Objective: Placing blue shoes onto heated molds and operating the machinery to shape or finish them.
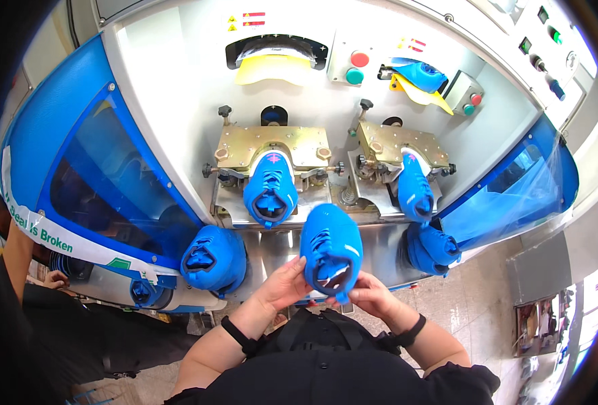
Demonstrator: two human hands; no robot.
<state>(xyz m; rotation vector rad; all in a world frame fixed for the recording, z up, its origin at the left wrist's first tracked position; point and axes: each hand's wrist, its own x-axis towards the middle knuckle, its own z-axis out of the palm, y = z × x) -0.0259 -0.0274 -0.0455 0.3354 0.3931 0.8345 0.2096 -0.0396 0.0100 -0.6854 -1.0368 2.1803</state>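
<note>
I hold a blue lace-up sneaker (331, 239) in front of me, its toe pointing away and its opening toward me. My left hand (285, 283) grips the left side near the heel. On the other side of the heel, my right hand (373, 295) has its fingers closed on the shoe. Just beyond, a second blue sneaker (270, 192) sits with its toe under the left brass-coloured clamp plate (235, 143). Another blue sneaker (416, 192) rests toe-in at the right clamp plate (380, 138).
Blue shoes stand on the metal ledge, one group (212, 263) at left and another (432, 250) at right. Button boxes (348, 64) (466, 93) and yellow flaps (272, 69) are on the white machine wall. Blue side panels (110, 175) flank it. A co-worker's hand (57, 279) shows at far left.
</note>
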